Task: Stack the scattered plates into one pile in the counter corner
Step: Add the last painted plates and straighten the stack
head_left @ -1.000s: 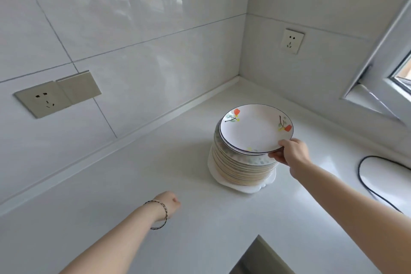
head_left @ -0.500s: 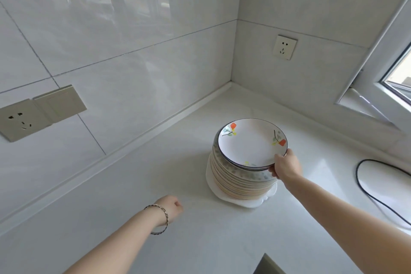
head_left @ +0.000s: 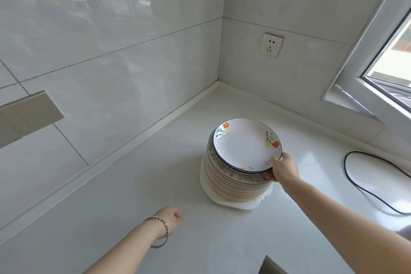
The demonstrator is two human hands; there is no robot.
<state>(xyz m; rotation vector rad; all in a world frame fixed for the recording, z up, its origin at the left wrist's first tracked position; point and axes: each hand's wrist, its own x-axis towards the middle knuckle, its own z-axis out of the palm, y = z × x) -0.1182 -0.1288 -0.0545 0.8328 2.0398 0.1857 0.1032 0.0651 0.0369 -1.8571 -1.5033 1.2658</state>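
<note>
Plate with red flowers [head_left: 244, 144] had come down since one second before: then it was held tilted above the pile [head_left: 231, 182], and at this moment it lay almost flat on top of the pile, its dark rim nearly in line with the plates below. The right hand [head_left: 284, 170] still pinched its near right edge, thumb on the rim and the other fingers curled under it, so the plate was not yet released. The left hand [head_left: 170, 217], with a bracelet [head_left: 160, 230] on the wrist, had hardly moved; it stayed over the near part of the counter [head_left: 124, 202], its fingers loosely curled and holding nothing. The pile stood on a wider white dish [head_left: 231, 203] on the counter, near the far corner but apart from both walls. A black cable [head_left: 355, 187] lay on the right, well apart from the pile. I judged that this placing was nearly done; only the letting go was left. No other loose plate was in view.
</note>
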